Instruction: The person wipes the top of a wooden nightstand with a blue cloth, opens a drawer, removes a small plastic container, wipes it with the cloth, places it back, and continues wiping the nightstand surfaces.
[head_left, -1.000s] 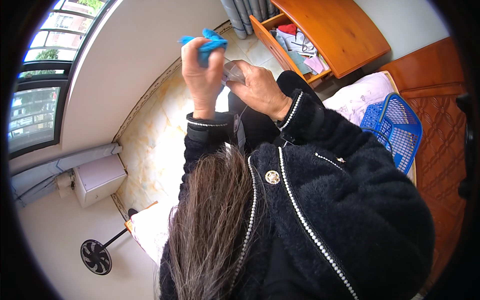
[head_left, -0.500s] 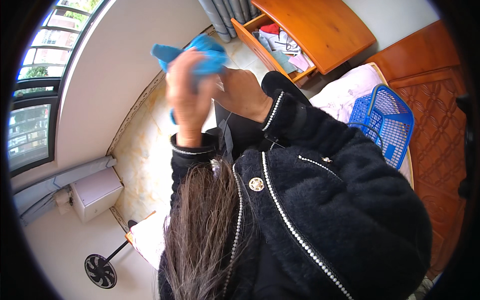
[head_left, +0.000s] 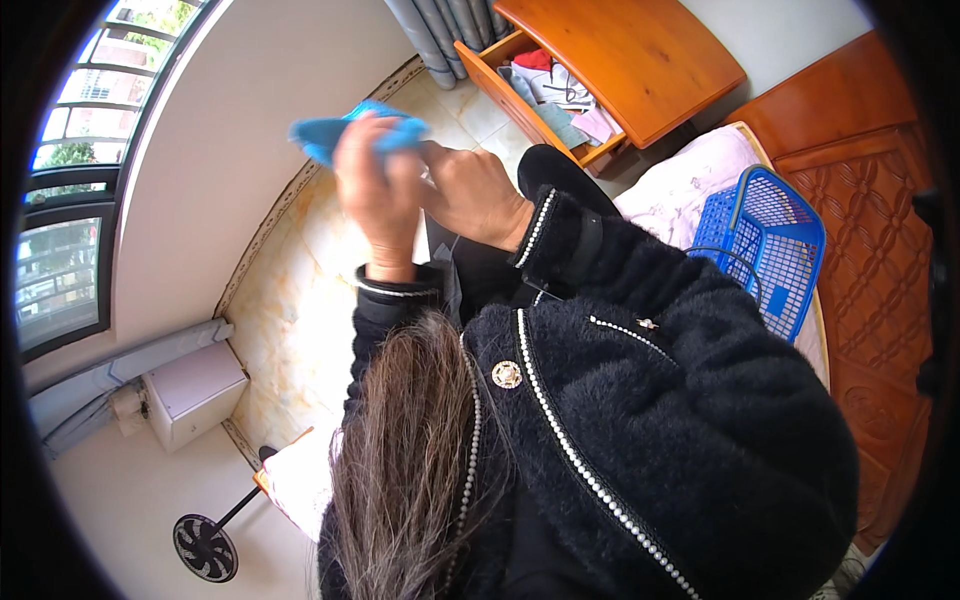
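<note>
Blue cloth (head_left: 325, 138) is held at the far end of the left hand (head_left: 382, 200), which is raised at the left of the person's lap. Fingers of that hand are closed on the cloth; some motion blur is noted there. The cloth's long axis is laid roughly left to right across these fingers, with one pointed end projected to the left and the other turned toward the right hand (head_left: 475, 190). By position, the left hand is the nearer one, since the cloth is gripped by it; the right hand is placed just to the right and slightly nearer than the cloth. Contact between right knuckles and cloth cannot be determined. Fingers of the right hand are curled, but their tips are hidden by the left hand, so whether anything is gripped cannot be told.

Relative to the left fingers, the cloth is spread beyond and to either side. Farther off, to the right, an opened drawer (head_left: 508, 98) is seen in a wooden cabinet (head_left: 640, 65); a blue basket (head_left: 735, 215) is located right.
</note>
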